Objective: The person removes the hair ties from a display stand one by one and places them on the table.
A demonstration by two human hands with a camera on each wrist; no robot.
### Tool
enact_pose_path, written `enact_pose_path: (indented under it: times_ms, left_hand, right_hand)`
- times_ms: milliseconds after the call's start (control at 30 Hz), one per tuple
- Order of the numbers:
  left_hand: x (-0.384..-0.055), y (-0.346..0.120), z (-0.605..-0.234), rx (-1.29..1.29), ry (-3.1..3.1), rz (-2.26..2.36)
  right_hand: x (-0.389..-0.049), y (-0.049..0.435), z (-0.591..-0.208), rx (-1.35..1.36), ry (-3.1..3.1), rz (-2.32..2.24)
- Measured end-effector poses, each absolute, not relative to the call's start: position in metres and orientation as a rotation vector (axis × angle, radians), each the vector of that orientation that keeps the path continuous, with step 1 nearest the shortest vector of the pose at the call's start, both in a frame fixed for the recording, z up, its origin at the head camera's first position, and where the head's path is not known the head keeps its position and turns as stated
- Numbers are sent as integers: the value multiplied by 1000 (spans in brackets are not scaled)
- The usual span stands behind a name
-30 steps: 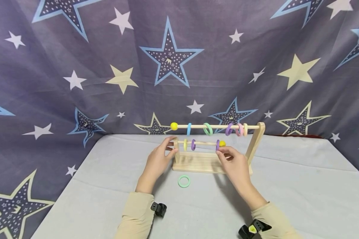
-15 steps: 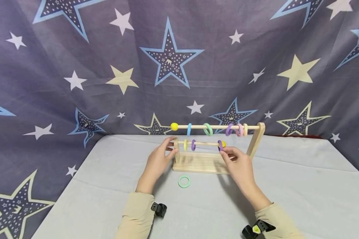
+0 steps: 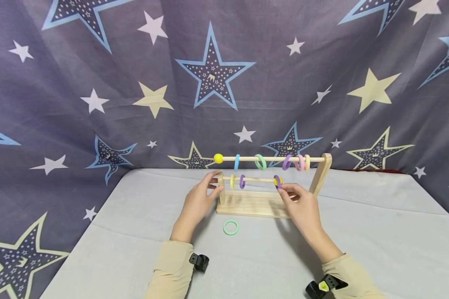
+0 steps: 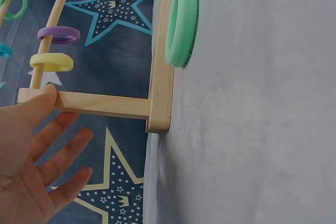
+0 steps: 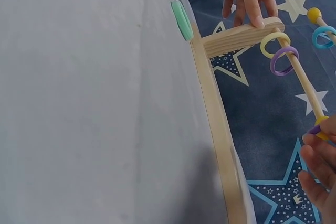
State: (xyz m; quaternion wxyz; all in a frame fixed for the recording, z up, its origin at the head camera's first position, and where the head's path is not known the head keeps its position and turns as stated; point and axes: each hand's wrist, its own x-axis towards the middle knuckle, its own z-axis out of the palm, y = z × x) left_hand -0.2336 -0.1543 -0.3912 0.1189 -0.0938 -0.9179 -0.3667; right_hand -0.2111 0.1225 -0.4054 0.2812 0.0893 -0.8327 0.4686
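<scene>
A wooden rack [image 3: 254,204] carries two rods of coloured rings. My left hand [image 3: 197,201] grips the top of its short left post [image 4: 105,103] between thumb and fingers. With thumb and fingertips, my right hand [image 3: 302,207] pinches a purple ring [image 3: 278,182] at the right end of the lower rod [image 3: 260,180]. That ring overlaps the yellow end ball [image 5: 322,121]. Toward the left post, a yellow ring [image 5: 269,51] and another purple ring [image 5: 277,67] hang on the same rod.
Behind, the upper rod [image 3: 247,158] bears blue, green, purple, pink and cream rings and ends in a yellow ball [image 3: 218,158]. A loose green ring [image 3: 230,227] lies on the grey cloth before the rack. A star-patterned curtain [image 3: 194,124] hangs at the back.
My right hand has moved slightly right, sliding the purple ring along the lower rod to the yellow end ball. The left hand stays on the post.
</scene>
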Motion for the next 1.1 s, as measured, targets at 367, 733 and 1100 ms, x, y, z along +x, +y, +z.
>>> enact_pose_path:
  times_ms: [367,733,1100]
  left_hand:
    - [-234,-154,-392,-269,-2686,-1066]
    - [-234,-155,-393,-276,-2681,-1062]
    - [-234,-154,-391,-275,-2686,-1072]
  right_hand:
    - [-211,127,-406,251,-2220,1255]
    - [-213,132,-408,254,-2228,1160]
    - [-213,138,-407,251,-2241,1163]
